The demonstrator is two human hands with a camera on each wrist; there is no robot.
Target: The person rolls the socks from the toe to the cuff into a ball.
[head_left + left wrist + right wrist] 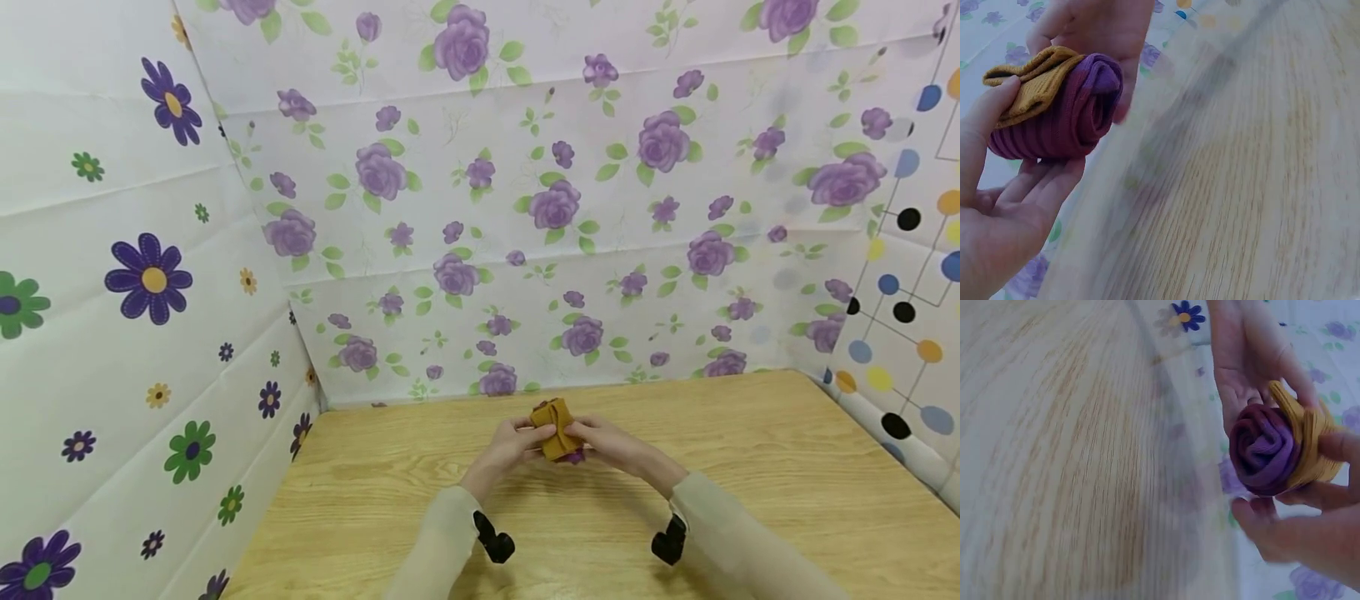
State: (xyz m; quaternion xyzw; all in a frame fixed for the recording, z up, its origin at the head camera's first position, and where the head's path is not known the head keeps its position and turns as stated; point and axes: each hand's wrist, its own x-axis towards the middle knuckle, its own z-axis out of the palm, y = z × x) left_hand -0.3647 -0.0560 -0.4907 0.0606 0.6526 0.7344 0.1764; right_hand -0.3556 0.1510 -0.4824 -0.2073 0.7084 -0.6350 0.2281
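Note:
Both hands hold a rolled-up pair of socks above the far part of the table. Its ribbed maroon and purple roll shows a spiral end, and a mustard-yellow ribbed cuff is folded over one side. My left hand has its thumb on the yellow cuff and its fingers under the roll. From the other side, my right hand presses its thumb on the cuff, with fingers beneath. In the right wrist view the purple spiral faces the camera.
The wood-grain table stretches around the hands. Behind it hangs a white sheet with purple roses; a daisy-print sheet stands at left and a dotted one at right. Black wrist cameras are strapped to both sleeves.

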